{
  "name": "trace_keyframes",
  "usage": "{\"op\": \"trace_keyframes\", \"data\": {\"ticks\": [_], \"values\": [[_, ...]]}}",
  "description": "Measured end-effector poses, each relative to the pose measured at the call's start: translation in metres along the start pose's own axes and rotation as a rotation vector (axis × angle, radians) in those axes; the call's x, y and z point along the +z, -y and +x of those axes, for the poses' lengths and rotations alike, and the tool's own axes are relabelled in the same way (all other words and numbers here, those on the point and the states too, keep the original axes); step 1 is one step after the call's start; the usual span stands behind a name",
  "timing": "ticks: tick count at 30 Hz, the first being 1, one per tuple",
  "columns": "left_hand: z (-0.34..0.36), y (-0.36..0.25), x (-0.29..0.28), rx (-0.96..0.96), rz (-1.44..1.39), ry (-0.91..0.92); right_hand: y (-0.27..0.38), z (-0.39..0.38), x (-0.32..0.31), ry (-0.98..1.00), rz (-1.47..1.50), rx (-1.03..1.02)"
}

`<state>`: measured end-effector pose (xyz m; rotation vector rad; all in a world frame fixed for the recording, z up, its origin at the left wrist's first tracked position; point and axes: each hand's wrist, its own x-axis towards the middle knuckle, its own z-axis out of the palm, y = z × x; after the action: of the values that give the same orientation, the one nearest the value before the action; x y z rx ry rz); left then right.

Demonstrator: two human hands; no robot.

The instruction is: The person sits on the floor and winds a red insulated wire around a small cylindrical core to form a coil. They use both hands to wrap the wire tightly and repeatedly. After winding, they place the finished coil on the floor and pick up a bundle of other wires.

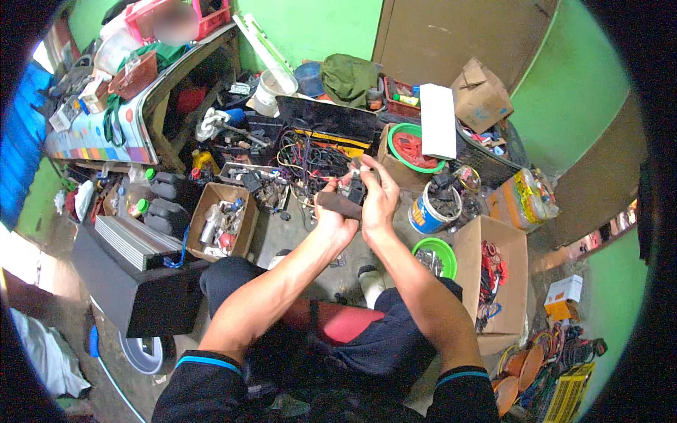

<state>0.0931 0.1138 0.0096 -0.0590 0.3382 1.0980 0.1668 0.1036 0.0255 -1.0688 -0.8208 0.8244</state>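
Observation:
In front of me, above the floor, my two hands are held close together. My left hand (336,227) is curled round a dark brown, flat, elongated piece (341,205), whose exact kind I cannot make out. Against it, my right hand (381,196) grips a small black blocky part (357,189) with bent fingers. Just beyond the hands lies a tangle of black, red and yellow wires (305,156) in an open black case with a yellow edge.
Left of me stand a cardboard box of parts (248,233), dark jugs (168,217) and a black box with a finned metal top (134,241). On the right are a white-and-blue bucket (427,218), a green bowl (447,252) and a tall open carton (509,243).

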Motion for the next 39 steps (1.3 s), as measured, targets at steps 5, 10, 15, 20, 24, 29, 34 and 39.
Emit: {"op": "trace_keyframes", "data": {"ticks": [5, 10, 15, 20, 24, 29, 34, 39], "values": [[0.022, -0.035, 0.028, -0.043, -0.002, 0.096, 0.017, 0.04, 0.026, 0.118, 0.063, -0.034], [0.077, -0.025, 0.011, -0.067, -0.002, 0.068, 0.009, 0.074, 0.005, 0.087, 0.245, 0.026], [0.11, -0.015, 0.035, -0.055, -0.077, -0.092, 0.008, 0.113, -0.01, 0.054, 0.285, 0.06], [0.131, -0.02, 0.023, -0.156, -0.012, -0.049, -0.01, 0.142, -0.028, 0.233, 0.191, 0.156], [0.107, -0.019, 0.038, -0.147, 0.034, -0.081, -0.011, 0.145, -0.024, 0.341, -0.322, -0.342], [0.091, -0.021, 0.02, -0.168, -0.144, -0.054, 0.006, 0.125, -0.027, 0.093, -0.306, -0.154], [0.084, -0.026, 0.016, -0.165, -0.263, -0.133, 0.015, 0.136, -0.061, -0.221, 0.198, 0.046], [0.078, -0.051, -0.002, -0.205, -0.239, 0.092, 0.003, 0.183, -0.177, -0.223, 0.187, 0.268]]}}
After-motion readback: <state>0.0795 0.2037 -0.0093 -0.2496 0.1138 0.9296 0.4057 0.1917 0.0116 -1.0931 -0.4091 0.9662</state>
